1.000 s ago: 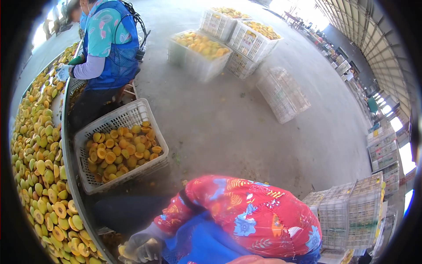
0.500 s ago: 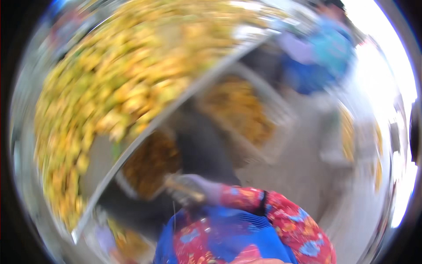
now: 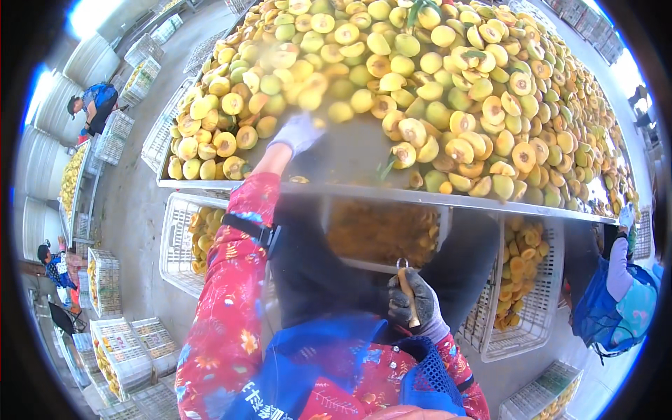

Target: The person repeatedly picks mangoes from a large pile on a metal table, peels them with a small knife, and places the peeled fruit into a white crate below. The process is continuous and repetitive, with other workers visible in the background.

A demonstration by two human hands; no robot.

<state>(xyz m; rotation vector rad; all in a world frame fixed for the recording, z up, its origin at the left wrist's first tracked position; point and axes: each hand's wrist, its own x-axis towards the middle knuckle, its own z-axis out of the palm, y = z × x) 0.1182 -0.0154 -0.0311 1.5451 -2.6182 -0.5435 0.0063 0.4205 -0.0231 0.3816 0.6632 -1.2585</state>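
My left hand (image 3: 296,136), in a pale glove, reaches over the metal table (image 3: 350,193) to the halved yellow-green fruit (image 3: 339,112); its fingertips are hazy, so their grip is unclear. My right hand (image 3: 414,299), in a grey glove, is closed on a wooden-handled tool (image 3: 407,295) with a small metal loop at its top, held below the table edge. Under the table, between my legs, is a container of brownish bits (image 3: 371,227). A crate of fruit halves (image 3: 171,248) is at the left, another (image 3: 521,280) at the right.
A co-worker (image 3: 623,290) in a blue vest sits close at the right, a gloved hand at the table's edge. Two other people (image 3: 94,105) (image 3: 57,269) work at the far left among stacked crates (image 3: 126,350) and large white tubs (image 3: 52,150).
My view has swung from the floor and crates to face the table. My left arm is now stretched over the fruit; the tool in my right hand now stands upright below the edge.
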